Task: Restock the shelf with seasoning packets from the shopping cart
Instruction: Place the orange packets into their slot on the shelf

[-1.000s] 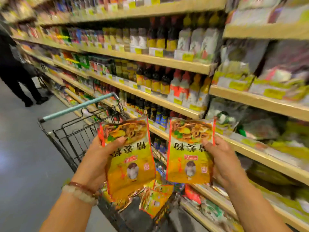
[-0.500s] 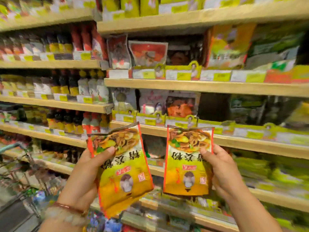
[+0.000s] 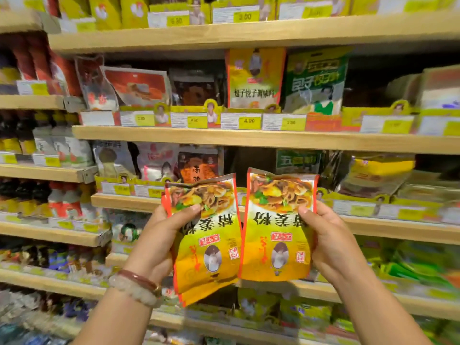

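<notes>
Yellow packs with a red edge fill the middle of the frame, one in each hand, both held upside down in front of the wooden shelf [image 3: 249,139]. At centre left, the left hand [image 3: 159,240] has its fingers [image 3: 185,214] closed on the left seasoning packet [image 3: 206,235]: the thumb presses across the printed dish near the top, the other fingers lie behind the foil. This packet tilts, its lower corner swung toward the lower middle of the frame. A bead bracelet [image 3: 134,287] and a red-brown bangle sit on that wrist at lower left. Just beside it, edges nearly touching, the right seasoning packet [image 3: 278,225] hangs almost upright. At centre right, the right hand [image 3: 328,242] grips it the same way, thumb on the front at the packet's right edge, fingers curled behind. Behind both, in the upper middle, stand a yellow pouch [image 3: 255,78] and a green pouch [image 3: 315,80] above price tags [image 3: 249,120].

Against half a second ago, the two packets sit closer together and higher, and the shelves appear nearer and more square-on. The shopping cart seen at lower left then is out of view.
</notes>
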